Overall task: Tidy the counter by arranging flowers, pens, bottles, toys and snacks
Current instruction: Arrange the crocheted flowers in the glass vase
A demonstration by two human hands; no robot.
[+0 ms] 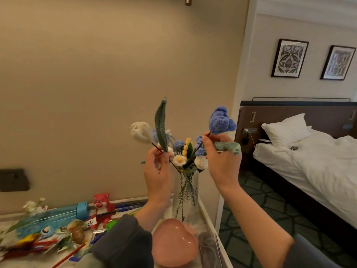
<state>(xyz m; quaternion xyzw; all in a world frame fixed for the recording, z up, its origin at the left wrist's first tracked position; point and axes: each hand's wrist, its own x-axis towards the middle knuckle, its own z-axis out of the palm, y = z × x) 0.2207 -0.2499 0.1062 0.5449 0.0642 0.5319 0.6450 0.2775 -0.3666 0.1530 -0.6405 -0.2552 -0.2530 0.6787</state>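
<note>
We start with the pale marble-look counter (207,215). Its left half carries a heap of pens and snack packets, a translucent blue plastic bottle (58,215) lying on its side, and a red plastic bear toy (101,205) near the back edge. At the far right corner stands the clear ribbed glass vase (186,190), upright, with a bunch of small crochet blooms in its mouth. A glossy pink heart-shaped dish (173,242) sits in front of it by the right edge. Both hands are up above the vase. Our left hand (157,171), left of the mouth, pinches the dark wire stem of a white crochet tulip (140,132) between thumb and fingertips, just where its dark green knitted leaf (160,124) springs up. The head leans up and to the left, and the stem runs down to the right, into the mouth as far as we can tell. Our right hand (222,161), right of the mouth, pinches the stem of a blue crochet tulip (222,120) just under the head, with a pale green knitted leaf (228,146) lying across its curled fingers. That stem slants down and to the left, its lower end lost among the blooms. We judge that seating it means sliding it along that slant, and the right hand is the nearer one for that.
</note>
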